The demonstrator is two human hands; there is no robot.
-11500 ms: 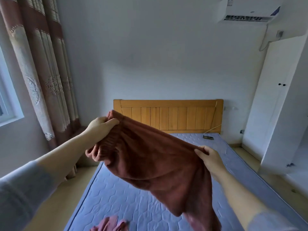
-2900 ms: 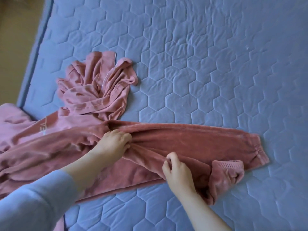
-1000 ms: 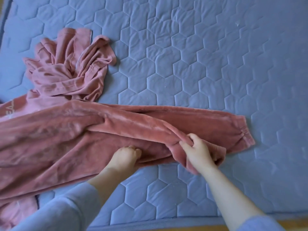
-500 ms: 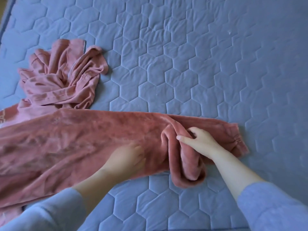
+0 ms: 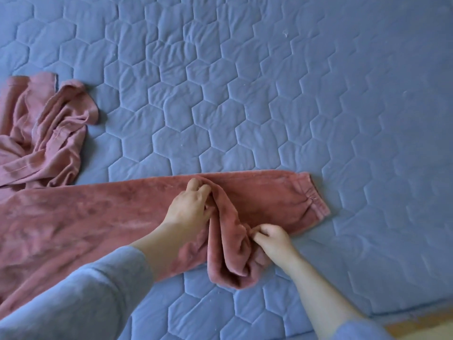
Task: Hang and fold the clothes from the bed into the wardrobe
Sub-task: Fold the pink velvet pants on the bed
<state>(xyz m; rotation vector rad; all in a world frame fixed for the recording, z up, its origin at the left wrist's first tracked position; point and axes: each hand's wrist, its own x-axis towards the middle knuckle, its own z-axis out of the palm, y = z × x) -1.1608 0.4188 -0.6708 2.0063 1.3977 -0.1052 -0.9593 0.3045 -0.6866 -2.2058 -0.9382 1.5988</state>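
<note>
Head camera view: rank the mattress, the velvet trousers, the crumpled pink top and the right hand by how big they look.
1. mattress, fills most of the frame.
2. velvet trousers.
3. crumpled pink top, partly cut off.
4. right hand.

A pair of velvety rust-pink trousers [image 5: 98,217] lies flat on the blue quilted bed [image 5: 245,94], stretching across the lower half of the frame from the left edge to a gathered elastic cuff right of centre. Near that cuff, part of the fabric is drawn up into a raised fold that runs down to a rounded loop at lower centre. A paler pink garment [image 5: 41,133] lies crumpled at the left edge, touching the trousers' upper edge.
</note>
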